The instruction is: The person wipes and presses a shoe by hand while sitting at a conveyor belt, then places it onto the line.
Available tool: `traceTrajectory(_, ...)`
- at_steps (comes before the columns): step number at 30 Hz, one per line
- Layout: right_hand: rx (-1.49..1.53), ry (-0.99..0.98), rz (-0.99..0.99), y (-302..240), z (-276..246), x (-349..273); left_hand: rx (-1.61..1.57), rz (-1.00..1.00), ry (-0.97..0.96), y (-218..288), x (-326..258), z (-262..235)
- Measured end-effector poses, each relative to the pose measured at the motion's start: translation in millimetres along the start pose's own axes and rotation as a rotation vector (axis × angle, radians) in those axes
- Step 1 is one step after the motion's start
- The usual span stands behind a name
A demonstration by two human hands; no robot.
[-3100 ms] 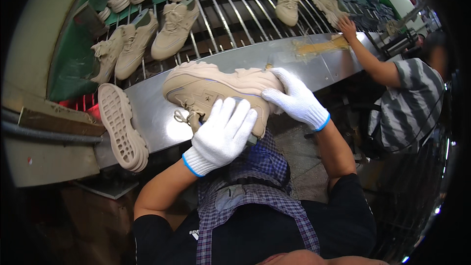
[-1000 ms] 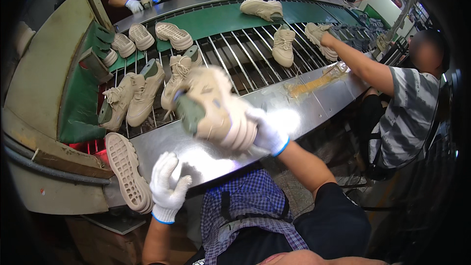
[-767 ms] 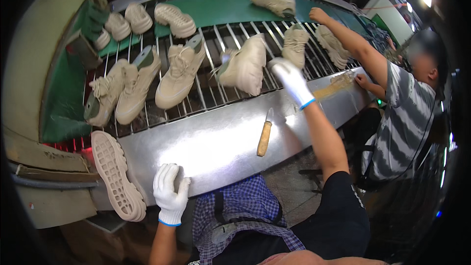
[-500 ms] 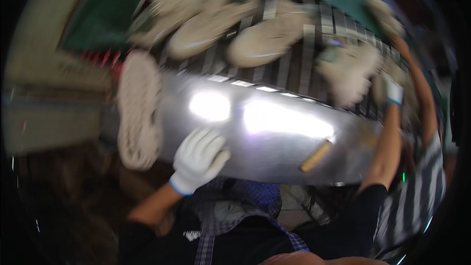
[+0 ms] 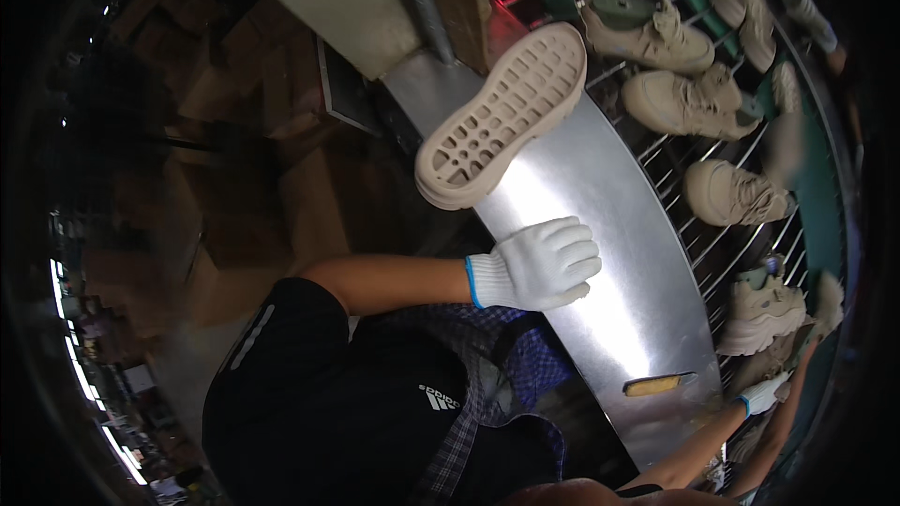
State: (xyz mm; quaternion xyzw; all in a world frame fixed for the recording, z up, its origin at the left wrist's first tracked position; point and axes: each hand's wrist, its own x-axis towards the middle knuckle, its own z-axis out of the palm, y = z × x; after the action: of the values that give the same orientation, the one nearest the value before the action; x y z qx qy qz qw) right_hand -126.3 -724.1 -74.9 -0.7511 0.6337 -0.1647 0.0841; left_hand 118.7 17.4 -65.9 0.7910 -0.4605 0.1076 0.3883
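Observation:
My left hand (image 5: 548,262), in a white knit glove with a blue cuff, is over the shiny metal ledge (image 5: 609,197). Its fingers are stretched out and nothing is in them. Just beyond it a beige shoe sole (image 5: 502,117) lies across the ledge's far end, its gridded, hollowed side up. My right hand (image 5: 764,394), gloved alike, reaches far out at the lower right among beige shoes, close to a chunky sneaker (image 5: 764,309). Its fingers are small and partly hidden, so their grip is unclear. A yellow-handled tool (image 5: 654,384) lies on the ledge nearer that arm.
Several beige sneakers (image 5: 694,98) sit on a rack of metal bars along the ledge, with a green strip (image 5: 820,178) behind. A co-worker's bare arm (image 5: 787,412) crosses near my right hand. Cardboard boxes (image 5: 234,253) stand at the left, below a pale panel (image 5: 328,0).
The view has swung left, so ledge, rack and shoes now appear turned and further right, and the boxes show more. My left hand remains flat-fingered at the ledge; my right is still among the shoes.

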Motion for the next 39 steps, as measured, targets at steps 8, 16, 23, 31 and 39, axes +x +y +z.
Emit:
traceTrajectory(8,0.699,0.103,-0.091,-64,-81,-139,0.033,0.107,0.08,-13,-16,20)
traceTrajectory(16,0.697,-0.367,-1.381,-189,-184,-359,-1.396,-0.637,-0.41,25,-26,41)
traceTrajectory(23,0.421,-0.836,-1.726,-231,-209,-563,-2.259,-0.679,-0.47,78,-93,-6)
traceTrajectory(31,2.069,-1.041,0.214,-117,-56,-582,-1.081,-0.168,-0.347,105,-24,-83)
traceTrajectory(39,2.124,-0.853,0.597,38,39,-630,0.076,-0.15,-0.033,-67,95,-84)
